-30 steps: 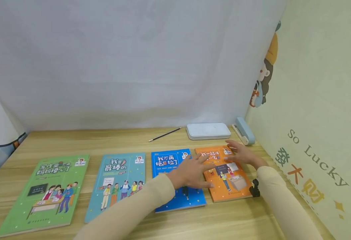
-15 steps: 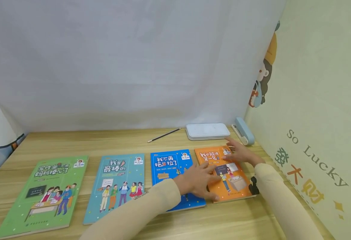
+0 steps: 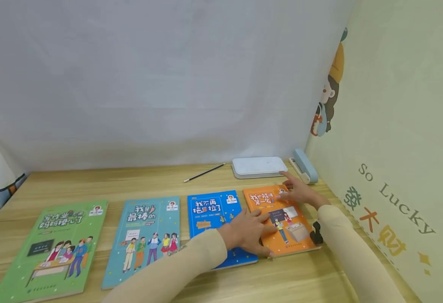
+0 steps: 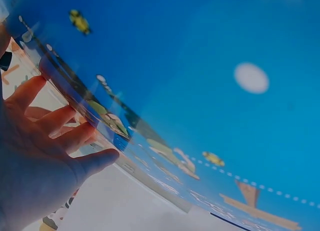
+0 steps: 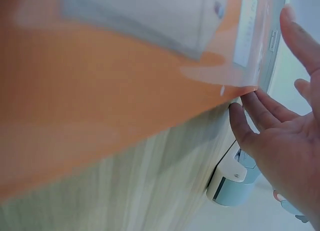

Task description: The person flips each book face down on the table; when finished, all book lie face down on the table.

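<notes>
Four picture books lie in a row on the wooden table: green, teal, blue and orange. My left hand rests with straight fingers across the blue book's right side and the orange book's lower left edge. In the left wrist view the blue cover fills the frame, with the left hand along its edge. My right hand lies flat on the orange book's upper right corner. The right wrist view shows the orange cover and the right hand at its corner.
Behind the books lie a pencil, a flat white box and a light blue stapler. A decorated wall closes the right side, and a white curtain hangs at the back.
My left hand slid right and nearer, off the middle of the blue book to the orange book's left edge. The right hand drew slightly toward the orange book's top right corner.
</notes>
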{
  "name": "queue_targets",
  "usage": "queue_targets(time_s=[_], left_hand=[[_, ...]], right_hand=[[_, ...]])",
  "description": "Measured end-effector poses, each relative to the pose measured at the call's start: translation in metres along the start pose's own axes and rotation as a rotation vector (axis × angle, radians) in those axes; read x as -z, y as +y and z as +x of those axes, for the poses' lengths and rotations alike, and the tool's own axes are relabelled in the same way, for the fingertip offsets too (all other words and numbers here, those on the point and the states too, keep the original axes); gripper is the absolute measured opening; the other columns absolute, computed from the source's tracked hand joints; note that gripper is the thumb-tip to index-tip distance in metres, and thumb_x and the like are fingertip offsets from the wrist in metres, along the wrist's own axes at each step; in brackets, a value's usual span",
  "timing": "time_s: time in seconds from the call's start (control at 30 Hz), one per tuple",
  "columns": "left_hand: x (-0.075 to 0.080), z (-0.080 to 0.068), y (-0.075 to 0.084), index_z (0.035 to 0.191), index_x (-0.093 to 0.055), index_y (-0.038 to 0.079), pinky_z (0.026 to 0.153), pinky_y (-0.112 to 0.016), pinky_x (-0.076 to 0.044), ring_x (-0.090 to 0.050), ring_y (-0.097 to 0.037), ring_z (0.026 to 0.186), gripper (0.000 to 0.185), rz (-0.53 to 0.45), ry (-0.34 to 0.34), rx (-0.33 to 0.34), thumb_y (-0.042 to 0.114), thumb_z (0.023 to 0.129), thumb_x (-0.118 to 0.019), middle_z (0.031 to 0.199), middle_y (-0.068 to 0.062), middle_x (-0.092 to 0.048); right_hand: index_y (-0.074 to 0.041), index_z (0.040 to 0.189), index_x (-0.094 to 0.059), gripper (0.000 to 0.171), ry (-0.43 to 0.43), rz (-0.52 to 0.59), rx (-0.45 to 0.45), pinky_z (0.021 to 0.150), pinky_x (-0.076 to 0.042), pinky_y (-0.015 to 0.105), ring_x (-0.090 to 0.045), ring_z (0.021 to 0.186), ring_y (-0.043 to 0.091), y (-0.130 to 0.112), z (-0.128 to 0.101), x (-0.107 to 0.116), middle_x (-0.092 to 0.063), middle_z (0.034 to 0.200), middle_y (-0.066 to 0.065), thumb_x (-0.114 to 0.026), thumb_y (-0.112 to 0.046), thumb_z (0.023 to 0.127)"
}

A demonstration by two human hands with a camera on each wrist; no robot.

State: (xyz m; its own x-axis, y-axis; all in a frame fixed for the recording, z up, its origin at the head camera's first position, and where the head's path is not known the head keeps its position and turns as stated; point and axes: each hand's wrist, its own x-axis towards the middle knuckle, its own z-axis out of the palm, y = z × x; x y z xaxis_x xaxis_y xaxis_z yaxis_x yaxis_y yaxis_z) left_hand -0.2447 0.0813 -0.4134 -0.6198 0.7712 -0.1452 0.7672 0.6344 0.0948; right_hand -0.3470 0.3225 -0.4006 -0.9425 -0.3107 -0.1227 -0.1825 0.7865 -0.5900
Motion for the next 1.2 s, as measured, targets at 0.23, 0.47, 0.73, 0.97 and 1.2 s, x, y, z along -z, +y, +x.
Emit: queue_targets(time_s=[0.23,0.47,0.73,0.97,1.2], left_hand=[[0.0,0.001,0.001,0.149,-0.044,0.041,0.117,-0.065,-0.028,-0.029,-0.032,0.152,0.071,-0.007,-0.001,0.004,0.074,0.087,-0.053,0.163,0.0,-0.034],[0.001,0.001,0.003,0.148,-0.045,0.042,0.116,-0.066,-0.027,-0.029,-0.031,0.152,0.071,-0.015,-0.01,0.014,0.074,0.086,-0.055,0.162,0.001,-0.036],[0.001,0.002,0.003,0.148,-0.045,0.043,0.117,-0.065,-0.027,-0.028,-0.029,0.152,0.071,-0.012,-0.018,0.032,0.075,0.085,-0.056,0.162,0.003,-0.035],[0.0,0.003,0.002,0.148,-0.045,0.044,0.118,-0.064,-0.027,-0.028,-0.029,0.152,0.072,-0.009,-0.02,0.041,0.075,0.084,-0.056,0.163,0.003,-0.034],[-0.001,0.005,0.002,0.147,-0.047,0.043,0.117,-0.064,-0.028,-0.031,-0.029,0.151,0.072,-0.004,-0.006,0.041,0.076,0.083,-0.057,0.161,0.003,-0.037]], right_hand=[[-0.002,0.157,-0.018,0.086,0.03,0.073,-0.031,0.107,-0.041,0.063,-0.044,0.131,0.053,0.0,0.004,0.001,-0.044,0.141,0.038,-0.072,-0.021,0.093],[-0.005,0.159,-0.012,0.085,0.036,0.257,-0.075,0.103,-0.047,0.06,-0.043,0.13,0.053,0.0,0.006,0.004,-0.038,0.142,0.041,-0.068,-0.014,0.095],[-0.001,0.156,-0.022,0.072,0.011,0.296,-0.082,0.103,-0.047,0.062,-0.043,0.131,0.056,-0.003,0.002,0.012,-0.03,0.149,0.043,-0.062,-0.009,0.097],[0.003,0.154,-0.025,0.067,-0.058,0.324,-0.03,0.097,-0.055,0.051,-0.054,0.125,0.05,0.006,-0.003,0.02,-0.037,0.145,0.043,-0.061,-0.009,0.098],[0.0,0.157,-0.014,0.077,-0.218,0.439,-0.039,0.085,-0.06,0.04,-0.068,0.103,0.028,0.022,-0.007,0.023,-0.049,0.138,0.04,-0.061,-0.001,0.096]])
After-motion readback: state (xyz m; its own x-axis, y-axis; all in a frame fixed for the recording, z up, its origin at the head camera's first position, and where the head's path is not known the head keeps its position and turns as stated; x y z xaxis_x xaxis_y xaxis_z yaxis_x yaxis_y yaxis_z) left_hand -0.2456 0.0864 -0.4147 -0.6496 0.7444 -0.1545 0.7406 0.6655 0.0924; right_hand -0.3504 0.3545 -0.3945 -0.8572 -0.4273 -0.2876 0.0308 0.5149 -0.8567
